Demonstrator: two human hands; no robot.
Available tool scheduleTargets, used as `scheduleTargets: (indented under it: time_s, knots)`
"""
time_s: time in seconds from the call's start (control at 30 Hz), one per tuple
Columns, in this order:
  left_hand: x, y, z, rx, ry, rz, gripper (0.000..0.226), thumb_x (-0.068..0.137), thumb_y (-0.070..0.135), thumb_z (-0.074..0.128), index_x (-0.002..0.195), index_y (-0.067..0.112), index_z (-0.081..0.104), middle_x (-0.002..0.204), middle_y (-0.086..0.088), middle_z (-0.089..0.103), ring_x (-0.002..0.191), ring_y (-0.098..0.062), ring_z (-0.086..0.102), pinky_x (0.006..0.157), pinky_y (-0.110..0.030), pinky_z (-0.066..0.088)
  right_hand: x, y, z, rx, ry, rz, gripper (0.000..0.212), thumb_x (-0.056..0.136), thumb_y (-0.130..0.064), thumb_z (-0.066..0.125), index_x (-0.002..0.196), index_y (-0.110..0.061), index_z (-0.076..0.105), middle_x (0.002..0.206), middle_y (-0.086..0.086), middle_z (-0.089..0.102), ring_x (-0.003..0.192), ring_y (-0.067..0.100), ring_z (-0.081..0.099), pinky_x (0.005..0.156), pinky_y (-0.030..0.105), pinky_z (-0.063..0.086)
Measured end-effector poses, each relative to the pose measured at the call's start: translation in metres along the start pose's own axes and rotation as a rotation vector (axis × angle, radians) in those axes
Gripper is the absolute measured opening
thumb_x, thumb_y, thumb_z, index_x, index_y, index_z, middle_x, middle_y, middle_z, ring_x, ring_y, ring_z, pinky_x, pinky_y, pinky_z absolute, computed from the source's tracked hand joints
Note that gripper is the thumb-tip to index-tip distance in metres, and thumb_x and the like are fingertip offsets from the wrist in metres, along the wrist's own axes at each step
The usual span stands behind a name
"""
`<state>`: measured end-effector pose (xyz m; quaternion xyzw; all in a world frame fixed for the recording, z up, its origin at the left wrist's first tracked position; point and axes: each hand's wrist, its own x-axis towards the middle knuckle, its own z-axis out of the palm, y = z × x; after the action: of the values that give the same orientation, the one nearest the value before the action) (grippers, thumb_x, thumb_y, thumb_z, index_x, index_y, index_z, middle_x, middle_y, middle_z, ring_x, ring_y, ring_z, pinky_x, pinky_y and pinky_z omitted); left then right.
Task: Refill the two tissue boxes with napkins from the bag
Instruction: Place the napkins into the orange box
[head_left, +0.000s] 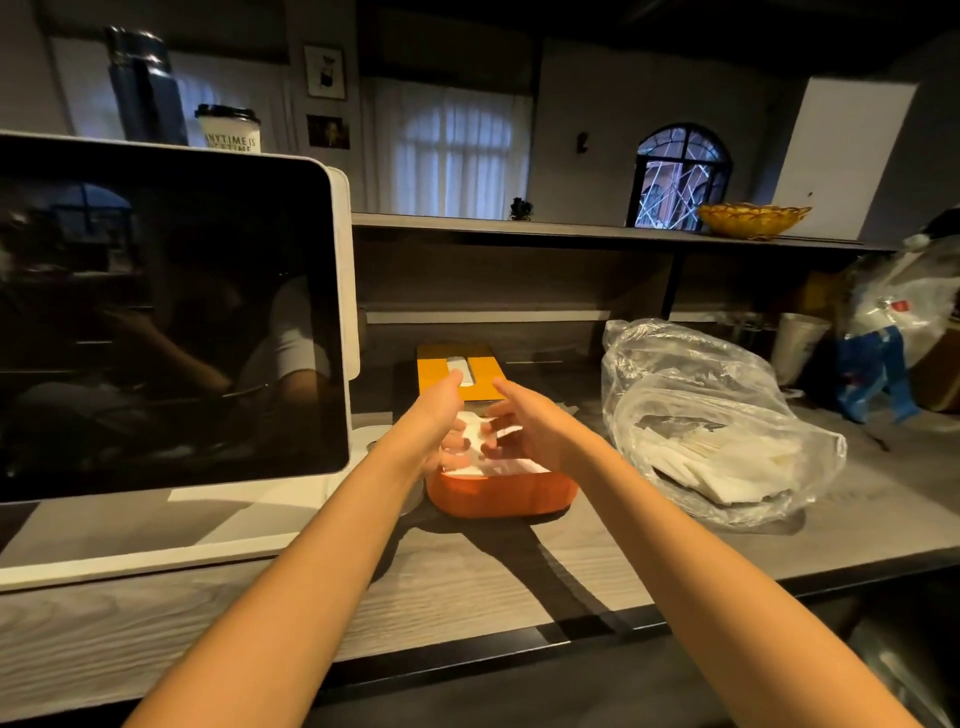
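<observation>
Pressing napkins (485, 441) into 1 orange box (501, 498) w/ 2 hands (lid (457, 373) behind).

An open orange tissue box (501, 498) sits on the wooden counter with its top off, rounded at the corners and filled close to the rim with white napkins (506, 465). A few napkins at the top of that stack are lifted and rumpled rather than lying flat. Just behind it lies a second, yellow-orange tissue box (436, 371), closed, flat on the counter, with a white napkin showing through the slot in its lid. To the right, near the open box but apart from it, a clear plastic bag (696, 395) slumps on the counter, crinkled and gaping, with a loose pile of white napkins visible inside its lower half.
</observation>
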<state>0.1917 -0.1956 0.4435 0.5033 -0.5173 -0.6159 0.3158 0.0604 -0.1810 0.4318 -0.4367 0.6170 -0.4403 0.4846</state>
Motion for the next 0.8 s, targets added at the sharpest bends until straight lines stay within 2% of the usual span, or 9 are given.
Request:
scheduleTargets:
  time_s: [0.13,0.23,0.33,0.47,0.53,0.6,0.67,0.73,0.8]
  knots:
    - [-0.023,0.006,0.027,0.061,0.076,0.318,0.039,0.107,0.041,0.03,0.121,0.016,0.057,0.112,-0.004,0.058,0.098,-0.019,0.059,0.085,-0.037,0.05,-0.023,-0.001,-0.023,0.219,0.126,-0.249,0.044,0.101,-0.041,0.045,0.115,-0.004,0.062,0.095,0.011,0.066,0.077,0.018,0.066,0.069,0.028,0.055]
    - [-0.041,0.006,0.062,-0.04,-0.023,0.446,0.033,0.108,0.036,0.032,0.11,0.018,0.059,0.095,0.003,0.063,0.091,-0.014,0.063,0.081,-0.036,0.053,-0.045,0.005,-0.049,0.313,0.29,-0.393,0.031,0.101,-0.033,0.047,0.1,-0.009,0.068,0.087,0.009,0.069,0.076,0.018,0.066,0.069,0.029,0.055]
    - [-0.047,-0.003,0.103,-0.13,-0.155,0.507,0.031,0.107,0.03,0.036,0.105,0.016,0.064,0.092,0.003,0.069,0.088,-0.011,0.067,0.084,-0.035,0.056,-0.065,0.023,-0.086,0.363,0.434,-0.477,0.023,0.096,-0.021,0.051,0.092,-0.006,0.068,0.077,0.01,0.066,0.066,0.017,0.063,0.059,0.025,0.051]
    - [-0.032,-0.02,0.152,-0.214,-0.217,0.513,0.029,0.106,0.025,0.04,0.108,0.014,0.066,0.11,-0.007,0.069,0.104,-0.019,0.067,0.083,-0.033,0.058,-0.069,0.058,-0.14,0.296,0.617,-0.433,0.021,0.095,-0.017,0.051,0.086,-0.006,0.067,0.074,0.01,0.062,0.068,0.02,0.057,0.06,0.027,0.048]
    - [-0.017,-0.027,0.172,-0.232,-0.233,0.47,0.027,0.106,0.024,0.04,0.103,0.018,0.066,0.11,-0.007,0.068,0.107,-0.021,0.066,0.088,-0.033,0.056,-0.06,0.074,-0.168,0.22,0.744,-0.399,0.022,0.094,-0.014,0.054,0.078,-0.009,0.067,0.071,0.009,0.062,0.07,0.022,0.054,0.063,0.03,0.044]
    - [-0.002,-0.033,0.189,-0.231,-0.261,0.422,0.026,0.105,0.023,0.041,0.102,0.018,0.066,0.112,-0.008,0.067,0.111,-0.022,0.064,0.095,-0.035,0.053,-0.049,0.088,-0.196,0.01,0.826,-0.366,0.019,0.092,-0.014,0.057,0.077,-0.011,0.068,0.076,0.008,0.067,0.078,0.022,0.059,0.07,0.031,0.044]
    - [0.013,-0.036,0.204,-0.228,-0.287,0.387,0.025,0.105,0.022,0.042,0.104,0.016,0.066,0.114,-0.008,0.066,0.114,-0.022,0.062,0.1,-0.035,0.049,-0.04,0.097,-0.217,-0.24,0.821,-0.306,0.014,0.092,-0.015,0.06,0.092,-0.01,0.073,0.094,0.009,0.072,0.091,0.019,0.062,0.081,0.03,0.046]
    - [0.029,-0.037,0.218,-0.212,-0.282,0.366,0.025,0.104,0.022,0.042,0.106,0.015,0.066,0.114,-0.007,0.065,0.115,-0.019,0.059,0.1,-0.032,0.046,-0.029,0.103,-0.232,-0.441,0.761,-0.265,0.023,0.091,-0.017,0.063,0.11,-0.007,0.072,0.112,0.009,0.071,0.105,0.019,0.063,0.091,0.028,0.045]
    - [0.045,-0.038,0.229,-0.181,-0.242,0.364,0.025,0.104,0.022,0.042,0.1,0.018,0.066,0.112,-0.004,0.064,0.115,-0.018,0.057,0.099,-0.031,0.042,-0.018,0.104,-0.24,-0.58,0.666,-0.25,0.03,0.09,-0.018,0.065,0.118,-0.007,0.069,0.118,0.007,0.069,0.113,0.019,0.062,0.095,0.025,0.042]
